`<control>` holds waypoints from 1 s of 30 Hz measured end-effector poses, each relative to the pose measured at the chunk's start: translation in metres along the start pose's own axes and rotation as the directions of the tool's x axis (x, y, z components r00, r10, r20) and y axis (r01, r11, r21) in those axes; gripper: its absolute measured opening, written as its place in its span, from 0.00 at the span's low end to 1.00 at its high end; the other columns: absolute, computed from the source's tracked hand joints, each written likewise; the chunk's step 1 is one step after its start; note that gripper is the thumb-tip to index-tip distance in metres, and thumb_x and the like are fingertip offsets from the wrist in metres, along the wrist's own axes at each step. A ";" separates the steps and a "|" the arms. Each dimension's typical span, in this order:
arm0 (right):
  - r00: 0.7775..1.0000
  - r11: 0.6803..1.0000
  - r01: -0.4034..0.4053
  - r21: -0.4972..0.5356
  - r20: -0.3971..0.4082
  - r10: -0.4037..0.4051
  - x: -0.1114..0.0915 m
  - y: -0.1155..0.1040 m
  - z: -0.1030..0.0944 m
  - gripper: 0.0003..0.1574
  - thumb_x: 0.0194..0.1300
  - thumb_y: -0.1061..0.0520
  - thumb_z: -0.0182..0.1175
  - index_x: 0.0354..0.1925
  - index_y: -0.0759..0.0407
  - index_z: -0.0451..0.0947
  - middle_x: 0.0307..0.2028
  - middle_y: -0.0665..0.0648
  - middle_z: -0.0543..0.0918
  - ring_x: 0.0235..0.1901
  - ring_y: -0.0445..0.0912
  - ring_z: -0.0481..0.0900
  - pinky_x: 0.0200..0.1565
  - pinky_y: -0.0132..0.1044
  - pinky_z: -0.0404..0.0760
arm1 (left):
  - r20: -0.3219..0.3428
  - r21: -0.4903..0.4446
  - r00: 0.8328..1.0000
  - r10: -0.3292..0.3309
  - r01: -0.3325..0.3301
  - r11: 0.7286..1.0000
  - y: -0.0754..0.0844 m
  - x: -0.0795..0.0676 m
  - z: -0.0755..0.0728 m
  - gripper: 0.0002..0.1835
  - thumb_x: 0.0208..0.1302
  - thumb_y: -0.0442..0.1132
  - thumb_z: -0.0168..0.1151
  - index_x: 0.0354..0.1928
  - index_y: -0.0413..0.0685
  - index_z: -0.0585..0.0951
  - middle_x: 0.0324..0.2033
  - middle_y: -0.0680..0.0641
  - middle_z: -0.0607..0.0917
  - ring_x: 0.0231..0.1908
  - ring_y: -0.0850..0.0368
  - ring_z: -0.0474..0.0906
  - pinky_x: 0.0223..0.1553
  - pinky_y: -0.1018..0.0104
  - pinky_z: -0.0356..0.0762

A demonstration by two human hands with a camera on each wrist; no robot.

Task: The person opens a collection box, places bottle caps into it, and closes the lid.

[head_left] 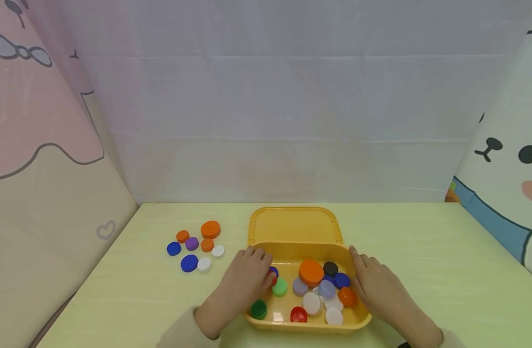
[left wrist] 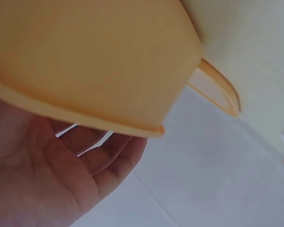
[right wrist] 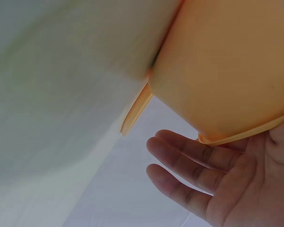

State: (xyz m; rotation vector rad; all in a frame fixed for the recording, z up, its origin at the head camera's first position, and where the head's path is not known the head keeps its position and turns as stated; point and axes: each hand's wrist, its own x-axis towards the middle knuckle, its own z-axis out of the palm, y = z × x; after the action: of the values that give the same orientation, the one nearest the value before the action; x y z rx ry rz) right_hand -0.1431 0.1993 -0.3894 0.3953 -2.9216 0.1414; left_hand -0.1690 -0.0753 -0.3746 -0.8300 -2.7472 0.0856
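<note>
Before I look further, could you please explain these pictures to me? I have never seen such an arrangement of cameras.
There is no machine here: a person works with two bare hands. The head picture comes from a camera worn on the head, looking forward and down. The other two come from cameras on the wrists, one each; they appear upside down.

On the pale green table is an open yellow plastic box with bottle caps inside. A flat yellow piece, apparently its lid, lies behind it. Eight loose caps lie to the left.

The left hand grips the box's left rim, thumb inside; whether it touches the red cap beside it, I cannot tell. The right hand rests at the right rim, its fingers fairly straight.
</note>
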 end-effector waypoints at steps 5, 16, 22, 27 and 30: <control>1.000 1.000 0.002 0.000 -0.003 -0.002 0.000 0.000 0.000 0.34 0.60 0.55 0.54 0.60 0.71 0.62 0.46 0.62 0.77 0.43 0.53 0.76 0.42 0.48 0.77 | -0.043 -0.017 0.998 -0.037 0.036 0.999 -0.011 -0.003 -0.003 0.14 0.58 0.51 0.60 0.35 0.49 0.77 0.28 0.52 0.75 0.33 0.56 0.69 0.39 0.63 0.73; 1.000 1.000 0.005 0.005 -0.002 -0.005 0.000 0.000 0.000 0.34 0.60 0.55 0.54 0.61 0.70 0.62 0.45 0.62 0.78 0.42 0.53 0.76 0.42 0.48 0.77 | -0.066 -0.075 0.981 -0.182 0.177 0.981 -0.038 -0.011 -0.013 0.16 0.56 0.48 0.63 0.42 0.46 0.78 0.34 0.48 0.79 0.38 0.52 0.73 0.42 0.61 0.75; 1.000 1.000 0.009 0.000 -0.013 -0.009 -0.001 0.000 -0.001 0.34 0.59 0.56 0.54 0.61 0.70 0.62 0.45 0.62 0.78 0.41 0.53 0.76 0.41 0.47 0.77 | -0.086 -0.038 0.969 -0.230 0.228 0.973 -0.060 -0.019 -0.009 0.17 0.54 0.47 0.65 0.41 0.44 0.78 0.33 0.46 0.80 0.34 0.51 0.73 0.38 0.60 0.75; 1.000 1.000 0.011 -0.005 -0.010 -0.011 -0.001 0.001 -0.001 0.34 0.60 0.56 0.54 0.61 0.70 0.62 0.45 0.62 0.78 0.41 0.53 0.76 0.41 0.47 0.77 | -0.076 -0.009 0.963 -0.260 0.260 0.966 -0.079 -0.026 0.002 0.16 0.51 0.45 0.67 0.36 0.42 0.77 0.28 0.46 0.79 0.29 0.50 0.70 0.32 0.60 0.72; 1.000 1.000 0.007 -0.005 -0.007 -0.007 0.000 0.001 -0.001 0.34 0.59 0.56 0.54 0.61 0.70 0.62 0.45 0.62 0.78 0.41 0.53 0.76 0.41 0.47 0.77 | -0.076 -0.024 0.959 -0.273 0.272 0.962 -0.087 -0.031 0.008 0.14 0.50 0.44 0.67 0.32 0.42 0.76 0.26 0.47 0.77 0.28 0.49 0.71 0.31 0.59 0.71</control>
State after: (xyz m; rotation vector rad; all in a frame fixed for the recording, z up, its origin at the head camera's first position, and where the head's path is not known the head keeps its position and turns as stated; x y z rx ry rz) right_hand -0.1427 0.2001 -0.3890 0.4031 -2.9129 0.1343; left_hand -0.1935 -0.1650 -0.3778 -0.4396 -2.7589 -0.0195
